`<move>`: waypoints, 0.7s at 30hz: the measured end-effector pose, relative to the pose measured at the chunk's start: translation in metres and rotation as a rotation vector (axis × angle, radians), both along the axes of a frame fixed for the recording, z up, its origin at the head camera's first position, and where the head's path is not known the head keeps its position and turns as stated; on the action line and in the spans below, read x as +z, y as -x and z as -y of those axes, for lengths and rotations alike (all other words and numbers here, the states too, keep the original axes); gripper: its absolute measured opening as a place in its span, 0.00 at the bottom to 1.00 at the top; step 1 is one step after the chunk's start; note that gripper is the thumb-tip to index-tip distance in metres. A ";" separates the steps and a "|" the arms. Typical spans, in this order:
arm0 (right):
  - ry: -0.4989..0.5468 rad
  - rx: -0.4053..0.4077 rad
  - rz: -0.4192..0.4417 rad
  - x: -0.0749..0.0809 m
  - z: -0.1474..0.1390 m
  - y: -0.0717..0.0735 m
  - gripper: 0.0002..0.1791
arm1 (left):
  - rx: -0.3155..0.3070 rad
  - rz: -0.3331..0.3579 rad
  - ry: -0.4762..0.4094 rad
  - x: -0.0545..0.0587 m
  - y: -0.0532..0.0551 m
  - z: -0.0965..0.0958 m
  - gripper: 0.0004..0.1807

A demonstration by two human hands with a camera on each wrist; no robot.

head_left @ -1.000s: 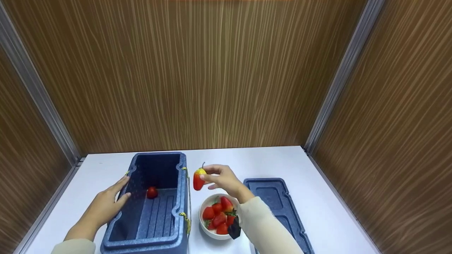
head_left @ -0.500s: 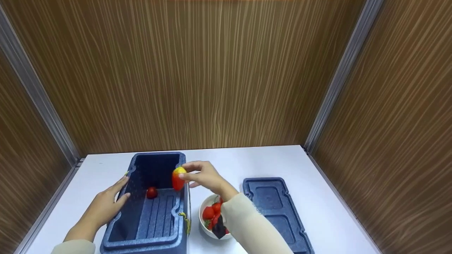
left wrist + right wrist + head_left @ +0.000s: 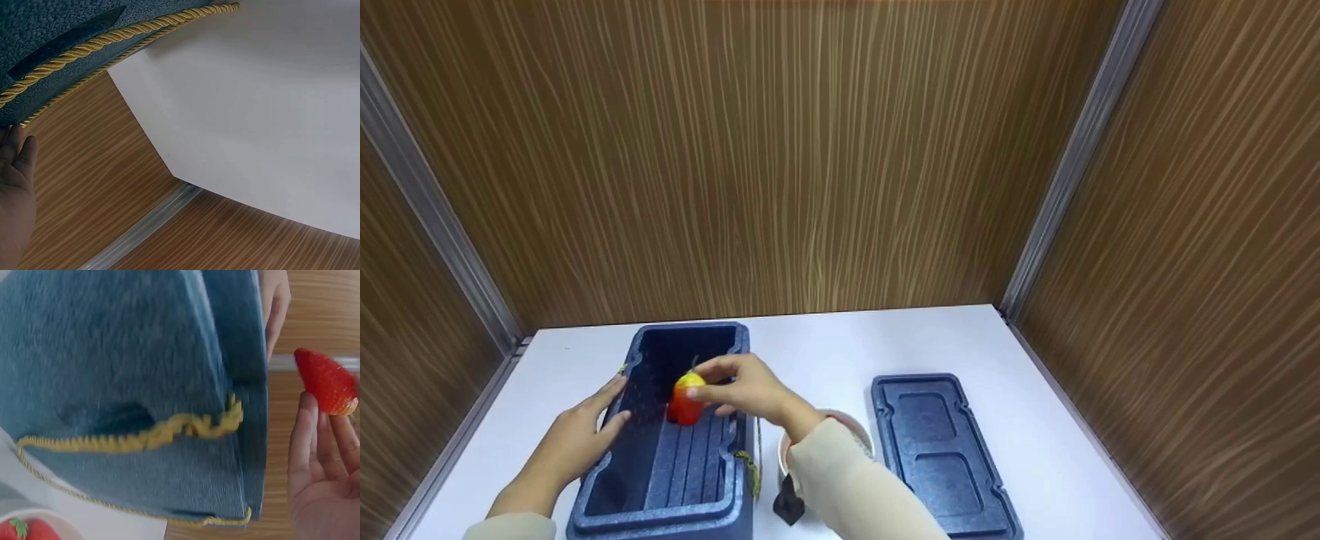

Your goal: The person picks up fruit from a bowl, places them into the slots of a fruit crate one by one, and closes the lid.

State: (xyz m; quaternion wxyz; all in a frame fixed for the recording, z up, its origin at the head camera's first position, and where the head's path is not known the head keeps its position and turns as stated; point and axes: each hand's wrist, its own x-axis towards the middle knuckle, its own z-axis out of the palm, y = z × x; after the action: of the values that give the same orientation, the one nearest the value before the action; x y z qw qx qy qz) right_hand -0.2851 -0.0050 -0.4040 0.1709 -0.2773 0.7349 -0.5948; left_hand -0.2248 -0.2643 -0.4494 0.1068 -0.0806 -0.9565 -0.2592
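In the head view, my right hand pinches a strawberry, red with a yellow top and a thin stem, between thumb and fingers. It hangs over the inside of a deep speckled blue box. The right wrist view shows the same strawberry at the fingertips, beside the box wall. My left hand rests on the box's left rim, its fingers extended. A small red round fruit inside the box is almost wholly hidden behind the held strawberry.
Right of the box stands a white bowl, mostly covered by my right sleeve; strawberries lie in it. A blue lid with recessed panels lies farther right. Yellow rope runs along the box's sides. Wood-grain panels surround the white table.
My right hand has carried the strawberry leftward, from beside the box across its right rim to above the interior. My left hand stays on the left rim.
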 end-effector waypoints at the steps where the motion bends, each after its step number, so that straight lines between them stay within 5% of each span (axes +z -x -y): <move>1: -0.009 -0.005 0.004 -0.001 0.003 -0.002 0.15 | 0.004 0.010 0.002 0.000 0.000 0.000 0.30; 9: -0.123 -0.025 -0.018 -0.004 0.015 -0.013 0.16 | -0.010 -0.042 0.000 0.001 0.000 -0.001 0.29; 21: -0.331 -0.041 -0.169 -0.006 0.023 -0.016 0.16 | -0.003 0.006 -0.004 0.002 -0.001 -0.001 0.30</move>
State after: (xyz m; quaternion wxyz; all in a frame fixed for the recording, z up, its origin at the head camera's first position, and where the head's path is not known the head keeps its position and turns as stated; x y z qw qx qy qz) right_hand -0.2689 -0.0277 -0.4101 0.1395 -0.2794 0.8400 -0.4437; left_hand -0.2239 -0.2636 -0.4478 0.1039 -0.0809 -0.9562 -0.2615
